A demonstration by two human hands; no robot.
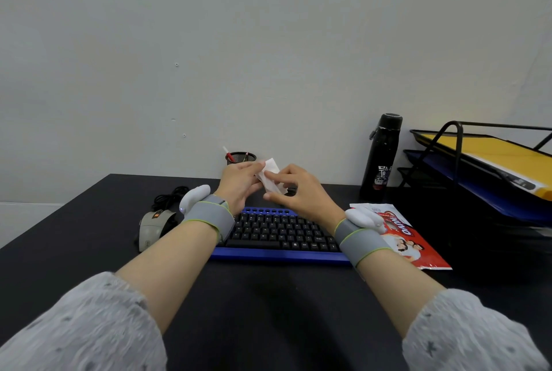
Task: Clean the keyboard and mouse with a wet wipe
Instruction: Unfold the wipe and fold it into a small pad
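Mouse (152, 228) sits far left on the dark desk (268, 311), grey, untouched, with its black cable (168, 196) bunched just behind it. Moving in, we've got the left hand (239, 184) raised above the far edge of the keyboard (280, 233), a grey wristband (209, 215) with a white pod strapped on, fingers and thumb closed on one end of the wet wipe (271, 178). Behind that hand, a black mesh pen cup (240, 158) against the wall, red pen poking out. The wipe itself is white, crumpled, held in the air between both hands, clear of the keys. Right hand (298, 191) meets it from the other side, thumb and forefinger pinching the sheet, the other fingers curled loosely beneath. Below them lies the keyboard, black keys in a blue frame, square to the person. Further right, a red and white wipe packet (418, 248) lies flat beside the keyboard, a black bottle (380, 158) stands upright behind it, and a black tiered paper tray (478, 167) holding yellow and blue folders closes out the right edge
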